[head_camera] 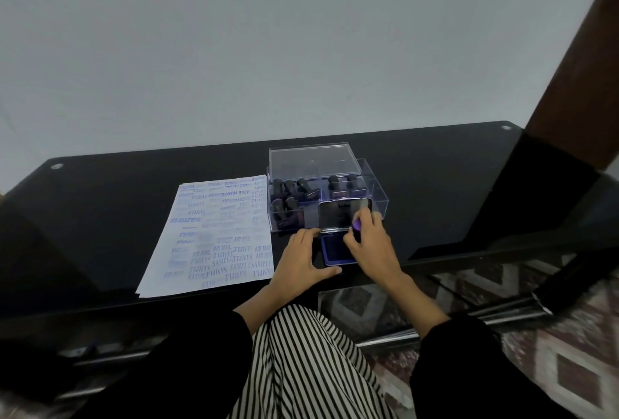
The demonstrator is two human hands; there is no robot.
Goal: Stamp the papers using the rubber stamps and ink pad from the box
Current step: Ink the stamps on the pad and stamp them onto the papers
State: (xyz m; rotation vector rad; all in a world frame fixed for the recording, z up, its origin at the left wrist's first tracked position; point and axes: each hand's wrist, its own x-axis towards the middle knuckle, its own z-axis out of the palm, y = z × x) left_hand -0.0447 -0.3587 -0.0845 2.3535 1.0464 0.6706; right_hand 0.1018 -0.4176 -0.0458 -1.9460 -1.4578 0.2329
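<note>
Inking step: right hand (370,244) pinches a stamp (356,226) over the open pad (335,253), in front of the box (376,192). Left hand (303,258), fingers spread, steadies the pad's edge. Next, likely: lift clean, cross to the crowded paper (217,234) and find a bare patch.

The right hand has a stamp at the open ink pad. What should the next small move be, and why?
Probably lift the stamp off the ink pad and carry it left to a free gap on the paper. The right hand grips it at the open pad, the left hand rests against the pad's edge, and the sheet beside them is already crowded with prints.
</note>
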